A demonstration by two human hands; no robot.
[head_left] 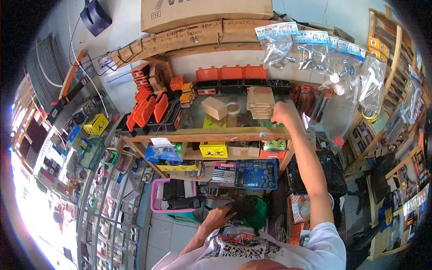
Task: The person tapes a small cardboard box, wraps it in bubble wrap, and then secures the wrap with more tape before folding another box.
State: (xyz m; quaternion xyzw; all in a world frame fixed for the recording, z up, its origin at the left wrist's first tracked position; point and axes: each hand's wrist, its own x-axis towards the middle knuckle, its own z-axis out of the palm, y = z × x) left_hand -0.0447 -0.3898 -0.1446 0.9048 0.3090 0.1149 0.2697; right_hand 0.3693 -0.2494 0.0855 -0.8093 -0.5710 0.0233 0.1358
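Note:
My right hand (283, 113) reaches over the glass-topped shelf, its fingers curled closed beside a stack of flat brown paper packets (260, 102). Something small and green shows just below its fingertips, and I cannot tell what the fingers hold. Low down near my waist is my left hand (218, 218), fingers stretched to the right. It is nearest to a dark plastic bag (240, 209) and a green bag (260, 211). A brown cardboard box (214, 108) and a roll of tape (233, 108) lie left of the packets.
Black cases with orange lids (231, 73) line the back of the shelf. Bagged faucets (313, 58) hang at upper right. Under the top stand a yellow box (213, 149), a blue crate (256, 174) and a pink basket (156, 195). Glass display shelves (96, 193) run along the left.

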